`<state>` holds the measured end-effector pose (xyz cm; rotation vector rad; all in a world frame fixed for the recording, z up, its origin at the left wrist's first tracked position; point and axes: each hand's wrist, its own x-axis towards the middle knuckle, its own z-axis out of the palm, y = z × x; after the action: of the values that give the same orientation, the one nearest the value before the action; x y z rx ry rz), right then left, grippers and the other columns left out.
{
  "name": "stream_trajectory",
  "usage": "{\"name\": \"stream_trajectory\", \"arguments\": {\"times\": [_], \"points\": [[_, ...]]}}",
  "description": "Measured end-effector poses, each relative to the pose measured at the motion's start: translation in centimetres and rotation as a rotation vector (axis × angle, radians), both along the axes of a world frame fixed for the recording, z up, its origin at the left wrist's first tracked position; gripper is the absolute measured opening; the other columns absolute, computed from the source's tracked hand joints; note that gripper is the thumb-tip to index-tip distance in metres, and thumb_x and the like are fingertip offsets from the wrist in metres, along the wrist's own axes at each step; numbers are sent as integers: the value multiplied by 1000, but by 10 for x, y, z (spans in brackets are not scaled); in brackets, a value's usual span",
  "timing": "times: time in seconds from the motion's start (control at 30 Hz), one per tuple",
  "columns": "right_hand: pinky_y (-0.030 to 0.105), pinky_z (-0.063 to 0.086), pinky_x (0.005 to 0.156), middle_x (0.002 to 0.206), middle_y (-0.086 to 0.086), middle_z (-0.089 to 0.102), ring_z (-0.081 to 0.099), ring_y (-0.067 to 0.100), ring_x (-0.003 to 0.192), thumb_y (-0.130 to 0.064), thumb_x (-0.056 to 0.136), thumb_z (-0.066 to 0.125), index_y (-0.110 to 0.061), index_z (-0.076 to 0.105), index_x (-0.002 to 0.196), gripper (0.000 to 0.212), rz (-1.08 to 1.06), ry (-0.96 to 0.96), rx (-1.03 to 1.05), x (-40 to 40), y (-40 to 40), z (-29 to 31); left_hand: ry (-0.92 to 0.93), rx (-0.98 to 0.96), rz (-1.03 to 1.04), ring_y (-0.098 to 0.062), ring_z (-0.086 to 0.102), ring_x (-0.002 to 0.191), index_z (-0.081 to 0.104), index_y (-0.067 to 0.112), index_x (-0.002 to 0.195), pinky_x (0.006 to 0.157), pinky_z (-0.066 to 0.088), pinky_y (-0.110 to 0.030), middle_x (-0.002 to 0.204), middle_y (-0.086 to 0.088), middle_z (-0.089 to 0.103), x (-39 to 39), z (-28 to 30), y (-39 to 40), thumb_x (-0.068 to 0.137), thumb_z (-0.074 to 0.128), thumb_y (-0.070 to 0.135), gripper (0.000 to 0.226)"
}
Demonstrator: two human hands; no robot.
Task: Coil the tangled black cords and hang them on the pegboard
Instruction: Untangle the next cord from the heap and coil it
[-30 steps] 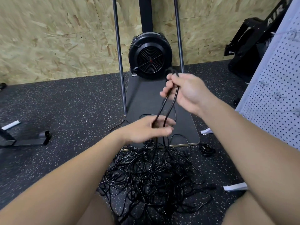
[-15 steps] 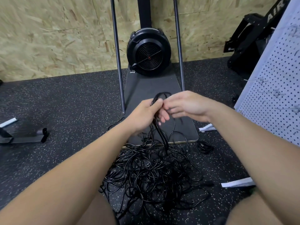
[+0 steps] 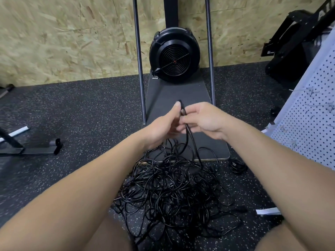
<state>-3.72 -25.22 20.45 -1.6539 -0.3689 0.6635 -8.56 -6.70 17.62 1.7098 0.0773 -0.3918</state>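
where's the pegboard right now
In the head view the white pegboard stands at the far right edge, right of the right hand and the cord pile.

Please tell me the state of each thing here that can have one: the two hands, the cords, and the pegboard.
left hand: fingers curled, gripping the lifted cord
right hand: pinching the same cord
lifted cord: raised between both hands, trailing down into the pile
cord pile: tangled, lying on the floor
small cord bundle: coiled, on the floor, apart from the pile
pegboard: no cords hung in the visible part
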Motion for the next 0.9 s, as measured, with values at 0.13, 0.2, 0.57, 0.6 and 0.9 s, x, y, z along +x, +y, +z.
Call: {"name": "stream_trajectory", "arguments": {"times": [0.13,0.2,0.57,0.6,0.9], "points": [[39,68,85,100,18,74,79,28,93,3,106,65,11,69,127,23,-164,121,239,20,0,9,27,140,-236,-16,68,134,66,21,146,127,39,-46,133,-2,78,-14,-14,21,110,36,72,70],[38,67,84,96,15,70,79,23,88,5,107,63,12,67,125,20,-206,185,348,31,-2,11,-3,226,-351,-17,68,133,74,21,130,127,40,-46,132,-1,79,-18,-25,32,112,55,55,43],[37,68,75,112,27,69,83,29,89,8,109,56,12,61,115,8,-592,474,629,82,-11,-20,-186,572,-73,-15,59,130,46,29,152,118,48,-44,145,4,57,-17,-62,45,97,85,28,67],[38,68,75,116,27,67,84,30,91,9,109,56,12,60,116,9,-609,480,630,81,-9,-21,-262,615,-29,-16,57,129,49,29,146,117,47,-43,141,5,56,-15,-64,40,95,87,28,63],[46,69,69,117,26,61,83,38,83,12,109,54,12,57,118,10,-704,524,739,65,10,-8,-450,457,87,-11,58,112,74,37,120,104,47,-27,119,8,60,-1,-62,-14,85,93,45,40]]}}
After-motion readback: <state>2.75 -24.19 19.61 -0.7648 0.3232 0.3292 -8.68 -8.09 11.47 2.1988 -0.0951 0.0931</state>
